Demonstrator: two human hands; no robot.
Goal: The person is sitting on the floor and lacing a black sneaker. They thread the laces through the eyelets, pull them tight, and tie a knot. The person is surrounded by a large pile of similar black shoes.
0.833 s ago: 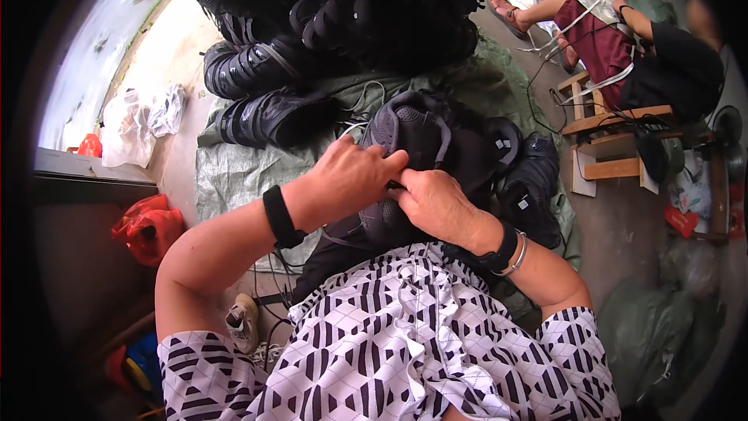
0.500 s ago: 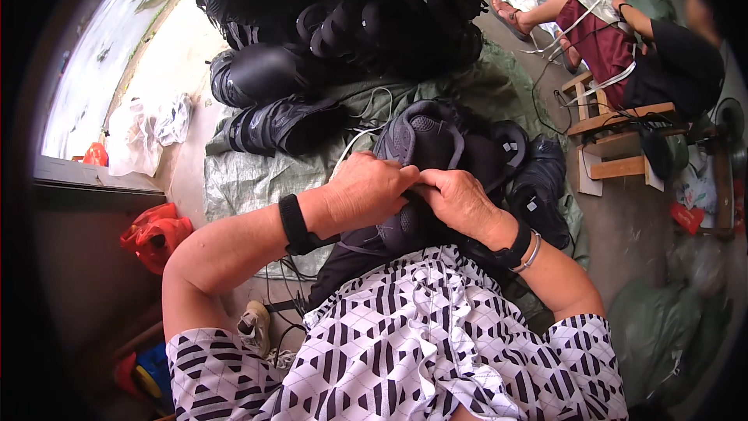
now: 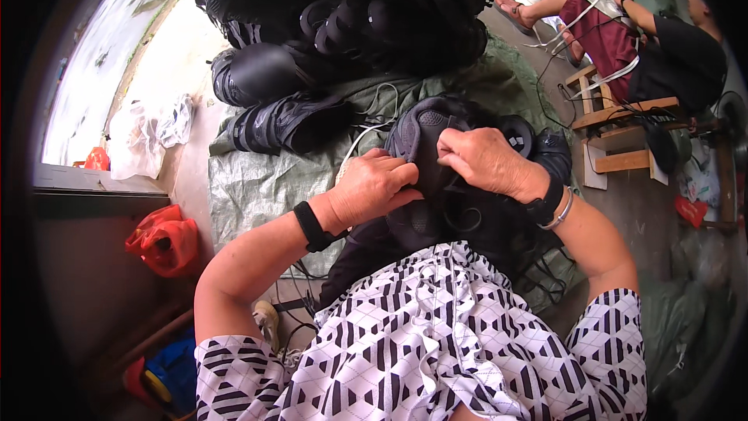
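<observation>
A dark grey and black shoe upper (image 3: 425,129) with a mesh-lined opening stands in front of my body, above my lap. My left hand (image 3: 375,187) is closed at its left side, fingers curled and thumb pointing right along the upper. Over its right part, my right hand (image 3: 492,160) is raised a little with fingertips pinched together; what lies between them is too small to tell. A thin black cord loop (image 3: 466,220) hangs below the right hand. More dark shoe uppers (image 3: 552,152) lie just right of it.
Stacked black shoe uppers (image 3: 374,23) rise ahead on a green-grey woven sheet (image 3: 249,195). Red plastic bag (image 3: 162,240) and white plastic bags (image 3: 148,136) lie left. A person (image 3: 670,54) sits at right near a wooden stool (image 3: 623,121).
My hands have come apart from where they met over the upper. The right has moved right and up; the left sits slightly lower. The black cord loop now shows.
</observation>
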